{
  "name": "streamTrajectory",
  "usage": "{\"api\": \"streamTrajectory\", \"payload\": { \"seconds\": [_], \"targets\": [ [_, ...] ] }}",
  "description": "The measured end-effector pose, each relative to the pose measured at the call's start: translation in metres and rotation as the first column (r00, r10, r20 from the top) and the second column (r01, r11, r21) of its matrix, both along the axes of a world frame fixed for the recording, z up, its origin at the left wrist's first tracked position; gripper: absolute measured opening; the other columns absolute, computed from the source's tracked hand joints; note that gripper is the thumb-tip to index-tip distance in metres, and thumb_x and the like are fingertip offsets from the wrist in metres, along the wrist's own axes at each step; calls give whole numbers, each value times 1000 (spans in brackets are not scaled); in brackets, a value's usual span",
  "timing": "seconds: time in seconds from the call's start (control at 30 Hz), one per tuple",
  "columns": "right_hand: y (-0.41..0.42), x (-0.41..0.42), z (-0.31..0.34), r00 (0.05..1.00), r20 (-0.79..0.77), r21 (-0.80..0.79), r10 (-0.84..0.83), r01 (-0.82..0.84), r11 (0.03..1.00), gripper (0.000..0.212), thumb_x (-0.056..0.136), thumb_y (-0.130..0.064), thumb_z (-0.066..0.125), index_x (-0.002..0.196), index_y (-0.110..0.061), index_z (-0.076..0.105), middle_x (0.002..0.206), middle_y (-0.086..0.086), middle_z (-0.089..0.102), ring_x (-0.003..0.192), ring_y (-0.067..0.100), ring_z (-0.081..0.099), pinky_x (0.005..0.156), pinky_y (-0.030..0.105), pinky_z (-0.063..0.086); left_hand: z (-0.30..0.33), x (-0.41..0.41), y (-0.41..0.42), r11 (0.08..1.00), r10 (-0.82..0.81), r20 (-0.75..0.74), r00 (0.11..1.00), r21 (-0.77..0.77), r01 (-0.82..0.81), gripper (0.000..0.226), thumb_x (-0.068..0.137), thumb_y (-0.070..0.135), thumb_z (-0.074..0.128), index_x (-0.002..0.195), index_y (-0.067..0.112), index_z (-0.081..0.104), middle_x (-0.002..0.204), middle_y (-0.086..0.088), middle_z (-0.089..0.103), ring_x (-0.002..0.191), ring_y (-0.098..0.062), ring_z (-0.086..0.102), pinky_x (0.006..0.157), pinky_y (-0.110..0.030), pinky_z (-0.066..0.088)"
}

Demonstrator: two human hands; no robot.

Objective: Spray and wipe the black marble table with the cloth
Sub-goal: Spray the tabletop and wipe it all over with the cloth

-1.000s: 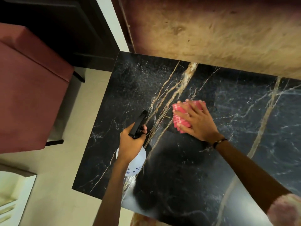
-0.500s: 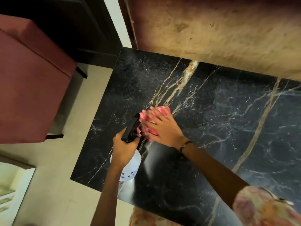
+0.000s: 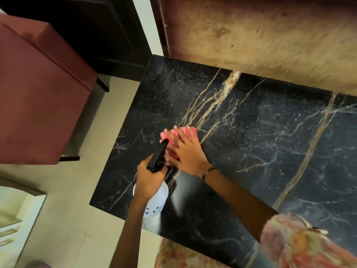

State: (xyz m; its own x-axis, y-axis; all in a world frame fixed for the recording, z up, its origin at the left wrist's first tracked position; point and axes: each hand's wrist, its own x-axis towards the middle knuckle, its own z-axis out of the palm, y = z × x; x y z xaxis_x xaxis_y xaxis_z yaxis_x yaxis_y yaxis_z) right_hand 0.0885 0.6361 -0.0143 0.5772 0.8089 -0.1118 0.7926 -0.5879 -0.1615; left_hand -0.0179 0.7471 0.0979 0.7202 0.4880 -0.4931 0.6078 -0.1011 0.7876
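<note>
A person's right hand (image 3: 188, 153) presses flat, fingers spread, on a pink cloth (image 3: 179, 141) on the black marble table (image 3: 260, 151), near its left edge. Just left of it, the left hand (image 3: 149, 179) is wrapped around a white spray bottle (image 3: 155, 200), its black trigger head (image 3: 158, 156) overlapping the cloth's near corner.

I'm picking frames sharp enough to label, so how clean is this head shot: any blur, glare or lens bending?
Head view: the right hand and pink cloth are motion-smeared; the left hand on the spray bottle is sharper; a pale glare patch sits on the black marble table near its front edge; wide-angle bending curves the table edges; the corners darken.
</note>
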Motion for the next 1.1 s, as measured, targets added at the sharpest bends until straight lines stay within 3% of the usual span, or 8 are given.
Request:
{"api": "streamTrajectory", "payload": {
  "seconds": [0.1,0.2,0.43,0.57,0.7,0.83,0.97,1.1],
  "targets": [
    [-53,-14,-4,998,-19,33,63,-63,997,62,94,-66,26,149,-37,25,161,-3,17,148,28,15,115,66,12,3,-3,-1,1000,-6,-11,1000,-19,6,36,83,0,64,67,32,68,56,9,64,60,-17,64,70,-40,52],
    [-103,8,-1,998,49,6,-34,34,999,61,94,-65,25,147,-35,32,156,2,32,145,29,27,115,64,15,6,-7,-2,999,-7,1,1000,-54,7,23,84,2,63,81,25,68,74,4,68,85,-41,63,92,-58,46],
    [-36,29,8,923,14,-21,-384,384,923,60,95,-62,21,149,-36,27,160,-2,21,148,31,18,117,62,5,15,-22,-5,999,2,-22,1000,-54,-3,26,84,-1,62,79,24,65,68,6,63,62,-7,56,88,-47,49],
    [-11,-20,5,980,-45,6,-195,196,981,61,96,-59,21,152,-33,23,160,1,21,149,31,13,117,64,8,15,-34,-6,998,-33,2,999,-61,34,24,82,-8,60,80,14,66,70,-1,63,51,0,56,66,-25,45],
    [-69,-61,0,1000,-22,34,-2,3,999,61,96,-63,24,150,-36,25,160,-1,22,148,29,16,116,64,6,12,-48,-4,997,-34,-32,999,-76,32,27,82,-5,62,79,21,67,67,4,64,55,-4,57,72,-31,45],
    [-117,-44,3,990,38,1,-136,136,991,60,92,-62,31,146,-35,34,155,2,35,145,30,27,116,62,15,8,-66,-2,996,-24,-77,997,-83,18,23,82,9,69,76,30,65,59,13,66,63,-28,61,85,-47,51],
    [-71,-31,10,929,37,-56,-369,371,927,60,94,-61,27,149,-36,31,158,1,29,145,32,25,115,65,12,1,-84,0,996,-31,-68,997,-85,25,23,80,15,72,72,36,65,65,17,68,69,-2,65,78,-33,52],
    [-12,-63,6,955,18,-65,-295,295,953,62,96,-62,16,152,-35,17,162,2,16,149,34,11,116,66,0,-4,-105,4,995,-72,-46,996,-71,69,35,79,-1,67,67,32,66,59,20,68,55,5,61,61,-24,46]
  ]
}}
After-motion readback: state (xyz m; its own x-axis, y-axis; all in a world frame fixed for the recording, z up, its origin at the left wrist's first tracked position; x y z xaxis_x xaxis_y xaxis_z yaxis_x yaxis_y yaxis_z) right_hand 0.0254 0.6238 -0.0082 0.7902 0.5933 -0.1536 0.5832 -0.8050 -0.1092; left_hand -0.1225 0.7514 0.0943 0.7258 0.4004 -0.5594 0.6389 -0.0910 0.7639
